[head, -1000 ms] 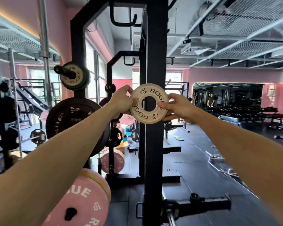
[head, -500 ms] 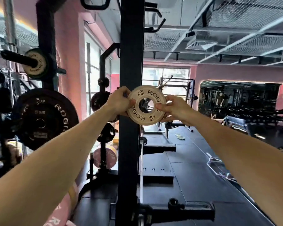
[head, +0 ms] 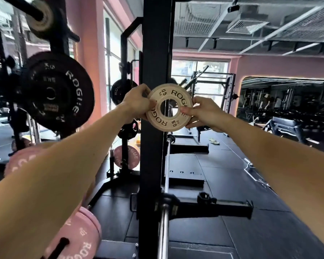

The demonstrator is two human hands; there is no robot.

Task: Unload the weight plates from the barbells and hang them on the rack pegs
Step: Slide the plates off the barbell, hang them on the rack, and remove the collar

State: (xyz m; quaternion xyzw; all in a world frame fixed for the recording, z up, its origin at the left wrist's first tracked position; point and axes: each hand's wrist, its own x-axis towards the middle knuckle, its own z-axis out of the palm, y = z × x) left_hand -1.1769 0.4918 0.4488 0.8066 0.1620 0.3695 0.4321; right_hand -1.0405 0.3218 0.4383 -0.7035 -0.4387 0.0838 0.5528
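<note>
A small cream 0.5 kg Rogue plate (head: 158,119) is held up at arm's length in front of the black rack upright (head: 154,53). My left hand (head: 137,101) pinches its left rim and my right hand (head: 204,114) grips its right rim. A black 5 kg plate (head: 64,90) hangs on a rack peg to the left, and above it a small pale plate (head: 39,17) sits on a higher peg. A bare barbell (head: 164,227) rests low on the rack, straight below the held plate.
Pink Rogue plates (head: 77,240) sit low at left, another pink plate (head: 126,156) on a farther stand. A black collar (head: 204,198) lies on the rack's safety arm (head: 223,208). Benches and people are far right. Black mat floor stretches ahead.
The view has swung right and closer, so the upright and hanging plates shifted left and grew. Both hands keep the same grip on the small plate, which has tilted slightly.
</note>
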